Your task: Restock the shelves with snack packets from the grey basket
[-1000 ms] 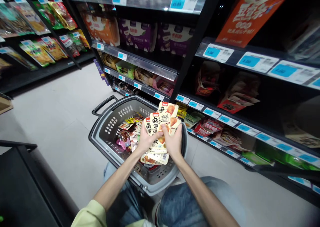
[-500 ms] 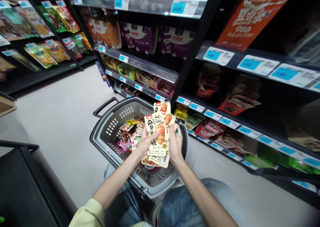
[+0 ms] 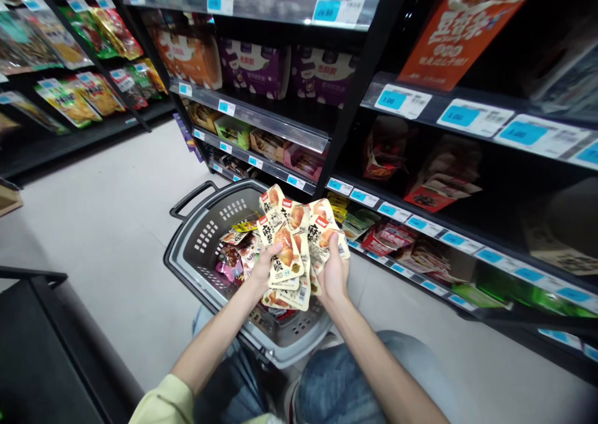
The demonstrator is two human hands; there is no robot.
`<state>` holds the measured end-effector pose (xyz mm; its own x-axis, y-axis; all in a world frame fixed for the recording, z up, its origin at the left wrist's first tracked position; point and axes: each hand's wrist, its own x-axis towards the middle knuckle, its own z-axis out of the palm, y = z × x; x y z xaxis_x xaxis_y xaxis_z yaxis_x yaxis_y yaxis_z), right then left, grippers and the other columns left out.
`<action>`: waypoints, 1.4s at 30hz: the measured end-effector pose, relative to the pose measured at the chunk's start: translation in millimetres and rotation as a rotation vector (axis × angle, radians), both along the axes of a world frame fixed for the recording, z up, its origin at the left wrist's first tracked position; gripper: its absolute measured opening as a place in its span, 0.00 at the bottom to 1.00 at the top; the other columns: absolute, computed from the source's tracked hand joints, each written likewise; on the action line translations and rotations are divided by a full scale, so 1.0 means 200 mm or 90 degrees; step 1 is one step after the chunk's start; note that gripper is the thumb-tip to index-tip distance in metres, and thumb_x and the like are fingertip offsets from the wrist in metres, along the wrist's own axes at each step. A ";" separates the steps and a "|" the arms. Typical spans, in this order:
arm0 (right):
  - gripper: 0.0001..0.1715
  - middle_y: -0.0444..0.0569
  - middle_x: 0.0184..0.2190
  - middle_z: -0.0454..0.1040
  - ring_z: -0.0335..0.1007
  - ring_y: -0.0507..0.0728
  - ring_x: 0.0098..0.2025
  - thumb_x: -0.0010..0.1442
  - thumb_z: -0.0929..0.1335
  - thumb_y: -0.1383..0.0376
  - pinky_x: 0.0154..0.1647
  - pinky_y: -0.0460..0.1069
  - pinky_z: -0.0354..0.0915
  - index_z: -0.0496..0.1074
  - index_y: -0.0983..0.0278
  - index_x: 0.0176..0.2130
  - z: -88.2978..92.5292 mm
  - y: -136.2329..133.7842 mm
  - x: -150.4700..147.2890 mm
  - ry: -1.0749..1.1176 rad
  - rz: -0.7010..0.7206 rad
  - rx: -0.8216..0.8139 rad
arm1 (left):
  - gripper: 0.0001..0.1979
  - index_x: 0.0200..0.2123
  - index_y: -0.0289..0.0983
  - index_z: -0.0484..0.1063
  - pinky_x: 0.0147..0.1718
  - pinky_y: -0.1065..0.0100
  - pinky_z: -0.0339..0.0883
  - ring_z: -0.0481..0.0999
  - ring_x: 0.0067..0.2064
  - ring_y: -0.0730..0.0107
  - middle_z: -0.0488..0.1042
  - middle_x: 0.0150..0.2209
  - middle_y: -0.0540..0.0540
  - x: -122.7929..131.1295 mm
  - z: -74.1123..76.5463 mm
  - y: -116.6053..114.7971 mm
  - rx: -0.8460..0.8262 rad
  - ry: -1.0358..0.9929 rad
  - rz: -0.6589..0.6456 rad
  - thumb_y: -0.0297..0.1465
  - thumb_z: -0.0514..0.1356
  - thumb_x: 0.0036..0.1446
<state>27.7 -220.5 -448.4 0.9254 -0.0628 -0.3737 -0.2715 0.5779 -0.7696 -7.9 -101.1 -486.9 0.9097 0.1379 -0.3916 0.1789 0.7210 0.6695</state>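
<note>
Both my hands hold a fanned stack of cream-coloured snack packets (image 3: 286, 243) with red corner labels and black characters, above a grey shopping basket (image 3: 205, 237). My left hand (image 3: 261, 273) grips the packets on the left side, thumb across the front. My right hand (image 3: 334, 268) is closed on the packets on the right side. Inside the basket lie several more colourful snack packets (image 3: 236, 253). My knees in blue jeans (image 3: 355, 374) sit below the basket.
Black shelves with blue price tags (image 3: 402, 100) rise on the right and ahead, stocked with red and green packets (image 3: 392, 234) and purple boxes (image 3: 261, 66). A further shelf of bagged snacks (image 3: 84, 94) stands at the left. Pale tiled floor (image 3: 103, 212) lies between them. A black edge (image 3: 42, 343) sits bottom left.
The packets have been spread out into a wider fan, with my right hand shifting slightly right and the top packets tilting left. The basket has not moved.
</note>
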 end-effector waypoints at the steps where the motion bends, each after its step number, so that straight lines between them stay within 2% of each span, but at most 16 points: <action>1: 0.30 0.56 0.48 0.80 0.79 0.65 0.47 0.56 0.71 0.45 0.46 0.59 0.77 0.74 0.64 0.47 -0.01 0.00 0.01 0.016 -0.016 0.001 | 0.33 0.46 0.35 0.71 0.38 0.53 0.79 0.83 0.38 0.50 0.81 0.34 0.42 0.00 0.01 0.01 -0.010 0.000 -0.016 0.42 0.72 0.37; 5: 0.30 0.57 0.48 0.79 0.80 0.65 0.46 0.52 0.74 0.48 0.46 0.60 0.77 0.73 0.65 0.46 -0.05 -0.02 0.06 0.027 -0.046 -0.019 | 0.32 0.47 0.36 0.72 0.40 0.52 0.79 0.83 0.40 0.49 0.82 0.35 0.43 0.01 0.03 0.04 -0.009 0.001 -0.055 0.42 0.71 0.38; 8: 0.30 0.57 0.50 0.79 0.79 0.64 0.47 0.49 0.77 0.53 0.47 0.59 0.76 0.74 0.66 0.47 -0.06 -0.04 0.10 -0.023 -0.067 -0.034 | 0.32 0.50 0.37 0.71 0.44 0.52 0.78 0.82 0.43 0.50 0.82 0.38 0.44 0.01 0.02 0.05 0.082 -0.010 -0.013 0.37 0.71 0.39; 11: 0.27 0.56 0.47 0.80 0.79 0.64 0.46 0.46 0.78 0.58 0.46 0.57 0.76 0.76 0.67 0.45 -0.04 -0.05 0.12 -0.084 -0.097 -0.078 | 0.33 0.53 0.38 0.70 0.49 0.53 0.75 0.80 0.48 0.51 0.81 0.44 0.43 0.01 0.00 0.02 0.199 -0.034 0.025 0.31 0.71 0.41; 14: 0.24 0.54 0.45 0.81 0.79 0.63 0.45 0.48 0.76 0.61 0.47 0.58 0.75 0.75 0.67 0.45 -0.04 -0.05 0.11 -0.140 -0.072 -0.089 | 0.34 0.55 0.37 0.70 0.50 0.51 0.73 0.79 0.49 0.50 0.80 0.48 0.41 0.02 -0.04 -0.02 0.243 -0.040 0.025 0.31 0.71 0.42; 18: 0.22 0.53 0.48 0.79 0.79 0.62 0.47 0.55 0.72 0.59 0.50 0.58 0.74 0.73 0.64 0.48 -0.04 -0.04 0.09 -0.136 -0.010 -0.038 | 0.33 0.56 0.37 0.70 0.51 0.52 0.73 0.79 0.50 0.51 0.78 0.51 0.40 0.02 -0.07 -0.04 0.236 -0.068 0.014 0.33 0.71 0.45; 21: 0.22 0.52 0.48 0.79 0.79 0.61 0.47 0.60 0.69 0.52 0.51 0.59 0.74 0.72 0.62 0.49 -0.05 -0.03 0.08 -0.100 0.028 -0.002 | 0.32 0.56 0.37 0.70 0.51 0.52 0.72 0.79 0.50 0.50 0.77 0.52 0.39 0.02 -0.07 -0.04 0.242 -0.067 -0.003 0.34 0.71 0.47; 24: 0.26 0.52 0.47 0.80 0.78 0.62 0.48 0.62 0.67 0.48 0.51 0.59 0.74 0.72 0.61 0.51 -0.05 -0.04 0.07 -0.079 0.014 0.030 | 0.32 0.57 0.37 0.69 0.52 0.52 0.72 0.78 0.52 0.49 0.77 0.54 0.38 0.01 -0.06 -0.03 0.243 -0.070 -0.034 0.34 0.72 0.48; 28: 0.29 0.51 0.48 0.79 0.78 0.61 0.50 0.60 0.70 0.48 0.54 0.60 0.73 0.70 0.61 0.55 -0.02 -0.04 0.08 -0.086 -0.016 0.065 | 0.36 0.58 0.37 0.68 0.51 0.53 0.73 0.77 0.52 0.48 0.75 0.55 0.37 0.00 -0.04 -0.05 0.237 -0.088 -0.112 0.34 0.73 0.46; 32: 0.31 0.54 0.49 0.79 0.77 0.61 0.51 0.61 0.70 0.49 0.56 0.61 0.71 0.70 0.63 0.56 0.01 -0.06 0.10 -0.103 -0.040 0.063 | 0.36 0.58 0.37 0.68 0.54 0.53 0.71 0.77 0.54 0.50 0.75 0.56 0.38 0.00 -0.03 -0.07 0.257 -0.100 -0.086 0.34 0.73 0.46; 35: 0.28 0.55 0.52 0.76 0.76 0.61 0.51 0.65 0.67 0.52 0.56 0.61 0.71 0.69 0.64 0.58 0.02 -0.11 0.11 -0.218 -0.135 -0.078 | 0.34 0.58 0.38 0.69 0.55 0.52 0.70 0.77 0.53 0.50 0.76 0.55 0.39 0.02 -0.02 -0.08 0.271 -0.067 -0.018 0.37 0.72 0.48; 37: 0.23 0.54 0.55 0.74 0.75 0.61 0.53 0.67 0.65 0.56 0.56 0.62 0.70 0.71 0.61 0.58 0.01 -0.16 0.10 -0.371 -0.167 -0.270 | 0.32 0.56 0.38 0.70 0.56 0.52 0.69 0.77 0.54 0.51 0.77 0.54 0.40 0.04 -0.02 -0.07 0.282 -0.041 0.051 0.38 0.71 0.49; 38: 0.20 0.52 0.57 0.73 0.73 0.61 0.55 0.67 0.65 0.60 0.57 0.62 0.69 0.72 0.58 0.57 0.01 -0.18 0.09 -0.469 -0.143 -0.380 | 0.31 0.56 0.38 0.71 0.56 0.52 0.68 0.77 0.54 0.51 0.77 0.54 0.40 0.04 -0.03 -0.07 0.280 -0.035 0.084 0.38 0.71 0.49; 39: 0.20 0.51 0.58 0.72 0.71 0.61 0.57 0.67 0.64 0.63 0.59 0.63 0.67 0.73 0.56 0.57 0.00 -0.19 0.07 -0.573 -0.085 -0.487 | 0.30 0.55 0.38 0.71 0.57 0.52 0.67 0.77 0.54 0.52 0.77 0.53 0.40 0.05 -0.04 -0.06 0.269 -0.035 0.110 0.38 0.71 0.49; 42: 0.27 0.50 0.62 0.68 0.62 0.64 0.64 0.65 0.65 0.68 0.62 0.64 0.63 0.68 0.54 0.62 -0.02 -0.19 0.00 -0.800 0.220 -0.736 | 0.27 0.52 0.36 0.74 0.58 0.54 0.66 0.78 0.53 0.54 0.79 0.51 0.41 0.07 -0.07 -0.04 0.190 -0.032 0.147 0.39 0.70 0.50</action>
